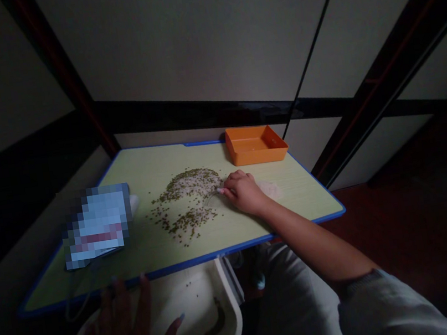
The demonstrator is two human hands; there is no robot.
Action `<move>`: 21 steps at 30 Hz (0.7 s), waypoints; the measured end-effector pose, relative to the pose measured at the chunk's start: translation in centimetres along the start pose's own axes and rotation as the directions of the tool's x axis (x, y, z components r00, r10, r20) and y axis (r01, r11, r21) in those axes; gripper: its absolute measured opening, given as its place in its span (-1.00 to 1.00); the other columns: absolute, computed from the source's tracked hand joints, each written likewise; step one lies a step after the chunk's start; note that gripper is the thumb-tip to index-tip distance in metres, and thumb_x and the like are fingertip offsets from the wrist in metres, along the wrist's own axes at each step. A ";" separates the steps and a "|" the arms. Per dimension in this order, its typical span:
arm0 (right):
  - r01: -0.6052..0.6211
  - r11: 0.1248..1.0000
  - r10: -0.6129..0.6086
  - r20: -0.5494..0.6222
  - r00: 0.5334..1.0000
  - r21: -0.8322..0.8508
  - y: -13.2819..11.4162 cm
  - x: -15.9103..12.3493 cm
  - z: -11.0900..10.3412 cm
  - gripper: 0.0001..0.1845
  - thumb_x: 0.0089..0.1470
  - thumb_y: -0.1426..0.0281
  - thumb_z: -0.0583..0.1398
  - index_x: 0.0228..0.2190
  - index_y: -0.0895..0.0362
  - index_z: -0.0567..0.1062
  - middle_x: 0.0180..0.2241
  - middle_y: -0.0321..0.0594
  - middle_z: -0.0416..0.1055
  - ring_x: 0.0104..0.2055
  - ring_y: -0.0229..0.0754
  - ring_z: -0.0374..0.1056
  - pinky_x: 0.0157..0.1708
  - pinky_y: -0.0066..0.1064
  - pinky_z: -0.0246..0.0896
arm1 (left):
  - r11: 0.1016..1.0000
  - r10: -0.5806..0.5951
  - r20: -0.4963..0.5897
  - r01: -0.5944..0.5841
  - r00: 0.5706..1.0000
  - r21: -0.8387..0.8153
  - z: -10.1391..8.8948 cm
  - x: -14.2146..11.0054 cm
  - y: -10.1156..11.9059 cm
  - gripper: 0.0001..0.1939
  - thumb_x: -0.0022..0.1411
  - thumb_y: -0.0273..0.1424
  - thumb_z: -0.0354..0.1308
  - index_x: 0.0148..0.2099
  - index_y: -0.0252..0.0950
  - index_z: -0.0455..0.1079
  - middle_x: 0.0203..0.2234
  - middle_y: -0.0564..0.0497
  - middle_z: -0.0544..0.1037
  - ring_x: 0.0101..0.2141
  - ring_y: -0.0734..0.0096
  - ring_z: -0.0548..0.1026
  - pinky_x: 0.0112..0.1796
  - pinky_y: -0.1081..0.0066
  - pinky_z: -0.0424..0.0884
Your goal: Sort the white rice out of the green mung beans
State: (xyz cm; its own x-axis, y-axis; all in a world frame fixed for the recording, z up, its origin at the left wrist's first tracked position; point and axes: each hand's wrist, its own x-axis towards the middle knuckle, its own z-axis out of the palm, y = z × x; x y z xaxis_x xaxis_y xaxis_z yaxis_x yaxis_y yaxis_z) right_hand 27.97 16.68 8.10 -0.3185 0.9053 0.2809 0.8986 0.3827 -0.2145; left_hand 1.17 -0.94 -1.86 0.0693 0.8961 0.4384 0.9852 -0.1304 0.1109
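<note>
My right hand point(244, 191) is closed at the right side of a spread of small green beans and pale grains point(192, 182) on the table. Its fingers pinch a clear, curved piece point(212, 197) that lies low against the beans; its exact kind is hard to make out. Just right of my wrist is a small pile of pale grains point(271, 189). My left hand point(122, 334) is in shadow at the lower left, fingers spread, over a white basin point(232, 314) below the table's front edge. A dark band of beans lies inside the basin.
An orange box point(259, 155) stands at the table's back right. A device with a blurred bright screen point(100, 225) rests at the left, with a cable hanging near the front edge. The pale table point(233, 230) has a blue rim and stands against a panelled wall point(188, 44).
</note>
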 end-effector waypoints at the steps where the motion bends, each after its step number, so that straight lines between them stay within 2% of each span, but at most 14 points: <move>1: 0.018 1.000 -0.019 0.006 1.000 0.020 -0.1 -0.1 0.0 -0.75 0.24 0.30 0.11 -0.35 0.13 0.53 -0.25 -0.19 0.45 -0.09 -0.15 0.22 -0.20 -0.35 -0.06 | 1.000 0.007 -0.004 -0.007 1.000 0.001 0.0 0.0 0.0 -0.24 0.25 -0.14 -0.19 0.38 -0.22 -0.39 0.40 -0.18 -0.40 0.37 -0.06 -0.31 0.22 -0.26 -0.10; 8: 0.158 0.978 -0.164 0.039 0.986 0.137 -0.2 -0.5 0.3 -0.72 0.25 0.31 0.09 -0.38 0.18 0.51 -0.28 -0.12 0.43 -0.12 -0.12 0.21 -0.19 -0.34 -0.04 | 0.998 0.066 -0.008 -0.066 0.998 0.015 0.1 -0.1 -0.8 -0.21 0.22 -0.11 -0.17 0.39 -0.25 -0.36 0.39 -0.22 -0.39 0.36 -0.16 -0.27 0.19 -0.28 -0.02; 13: 0.226 0.957 -0.234 0.023 0.972 0.183 -0.4 -0.8 0.5 -0.69 0.25 0.31 0.08 -0.45 0.18 0.47 -0.31 -0.14 0.41 -0.15 -0.14 0.19 -0.18 -0.33 -0.04 | 0.999 0.042 0.024 -0.043 0.999 0.014 -0.4 -0.1 -0.4 -0.20 0.24 -0.13 -0.15 0.39 -0.23 -0.41 0.39 -0.23 -0.41 0.36 -0.15 -0.28 0.20 -0.27 -0.03; 17: 0.221 0.942 -0.222 -0.026 0.975 0.254 0.1 -0.8 0.5 -0.71 0.24 0.31 0.09 -0.47 0.17 0.44 -0.36 -0.17 0.39 -0.19 -0.16 0.19 -0.15 -0.33 -0.01 | 0.999 0.046 0.038 -0.047 0.998 0.026 -0.5 0.0 -0.3 -0.20 0.24 -0.13 -0.15 0.38 -0.21 -0.46 0.39 -0.21 -0.46 0.36 -0.14 -0.31 0.20 -0.27 -0.02; 21: 0.211 0.914 -0.178 -0.124 0.976 0.346 1.1 -0.7 0.2 -0.69 0.24 0.37 0.07 -0.54 0.15 0.37 -0.43 -0.21 0.33 -0.27 -0.20 0.18 -0.15 -0.34 0.04 | 0.998 0.048 0.045 -0.050 0.998 0.043 -0.1 -0.2 -0.9 -0.18 0.23 -0.13 -0.13 0.38 -0.18 -0.49 0.39 -0.22 -0.47 0.36 -0.18 -0.29 0.19 -0.28 0.01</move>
State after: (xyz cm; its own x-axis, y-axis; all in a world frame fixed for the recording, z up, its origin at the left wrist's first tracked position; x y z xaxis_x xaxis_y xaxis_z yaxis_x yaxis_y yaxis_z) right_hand 29.08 16.51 7.52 -0.4334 0.7926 0.4289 0.6500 0.6045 -0.4604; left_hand 0.29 -1.02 -1.96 0.1238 0.9068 0.4029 0.9863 -0.1571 0.0506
